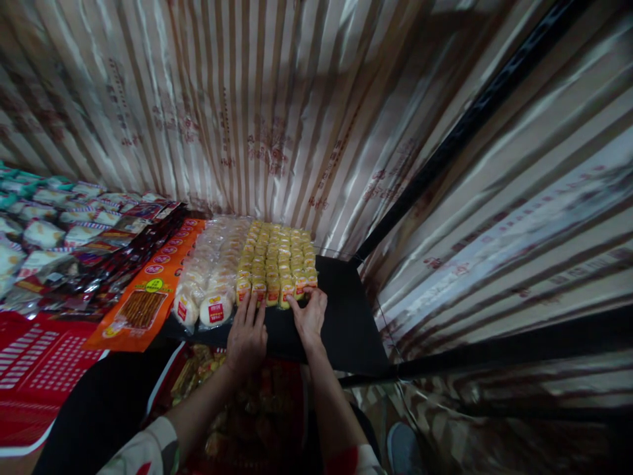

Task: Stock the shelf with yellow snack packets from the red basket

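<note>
Rows of small yellow wrapped snack packets (277, 254) with red labels stand on a black shelf (346, 316). My left hand (247, 340) rests its outstretched fingers against the front of the left rows. At the right front, my right hand (311, 320) curls thumb and fingers around the front packet of a row. Just left of the yellow rows lie clear bags of round white pastries (216, 307) with red labels.
An orange bag of stick snacks (143, 310) lies left of the pastries, with dark red packets (103, 264) beyond. Red baskets (44, 369) stand below, one under my arms holding wrapped items. Striped curtain (277, 119) hangs behind; a black pole (445, 145) slants at right.
</note>
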Motion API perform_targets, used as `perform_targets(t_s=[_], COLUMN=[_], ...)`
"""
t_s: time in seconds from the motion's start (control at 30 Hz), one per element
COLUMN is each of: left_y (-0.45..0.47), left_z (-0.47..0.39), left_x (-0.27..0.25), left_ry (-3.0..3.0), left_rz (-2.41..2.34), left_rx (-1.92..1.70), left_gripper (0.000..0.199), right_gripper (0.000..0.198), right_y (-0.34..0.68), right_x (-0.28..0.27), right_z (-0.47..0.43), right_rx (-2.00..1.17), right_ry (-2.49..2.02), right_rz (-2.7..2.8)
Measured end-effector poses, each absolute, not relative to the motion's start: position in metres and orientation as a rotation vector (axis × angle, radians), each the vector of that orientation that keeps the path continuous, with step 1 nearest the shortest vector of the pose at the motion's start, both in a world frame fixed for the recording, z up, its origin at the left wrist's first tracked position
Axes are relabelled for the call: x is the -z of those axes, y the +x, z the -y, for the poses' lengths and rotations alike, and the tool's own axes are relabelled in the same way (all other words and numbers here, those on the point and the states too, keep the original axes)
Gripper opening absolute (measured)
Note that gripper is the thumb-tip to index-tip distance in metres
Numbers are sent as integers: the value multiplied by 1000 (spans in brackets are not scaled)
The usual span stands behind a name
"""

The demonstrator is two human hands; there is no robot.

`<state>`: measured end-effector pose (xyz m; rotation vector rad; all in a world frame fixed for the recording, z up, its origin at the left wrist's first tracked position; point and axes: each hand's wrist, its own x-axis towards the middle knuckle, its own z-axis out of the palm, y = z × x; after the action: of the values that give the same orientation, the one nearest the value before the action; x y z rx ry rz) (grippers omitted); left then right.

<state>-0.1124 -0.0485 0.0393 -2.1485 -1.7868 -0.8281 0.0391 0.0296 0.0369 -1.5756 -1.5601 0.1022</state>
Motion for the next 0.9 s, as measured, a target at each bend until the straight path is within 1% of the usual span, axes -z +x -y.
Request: perform_targets(t_s=[0.23, 0.4, 0.57, 0.73, 0.83, 0.9], left_y=[-116, -116, -118, -136, -168, -200], left_z=[44, 45, 50, 67, 72, 66], left_x=[-31, -33, -32, -49, -73, -90], left_ry=[-2188, -2172, -2163, -2185, -2131, -2003], left_rz=[1755, 1778, 1746, 1643, 1658, 1719], left_rx=[833, 875, 959, 1220, 1442, 1627], left_gripper=[51, 51, 46, 40, 38, 34], right_gripper=[37, 43, 47, 46, 46, 50], right_y=[38, 39, 39, 39, 41, 43], right_x=[-35, -34, -37, -46, -49, -50], right_z=[-33, -33, -32, -28, -26, -27], right_rx=[-127, -163, -169, -181, -190, -165], right_ry=[-1562, -1559, -1529, -1476, -1469, -1480], right_rz=[1542, 1521, 1510, 1463, 1409, 1412])
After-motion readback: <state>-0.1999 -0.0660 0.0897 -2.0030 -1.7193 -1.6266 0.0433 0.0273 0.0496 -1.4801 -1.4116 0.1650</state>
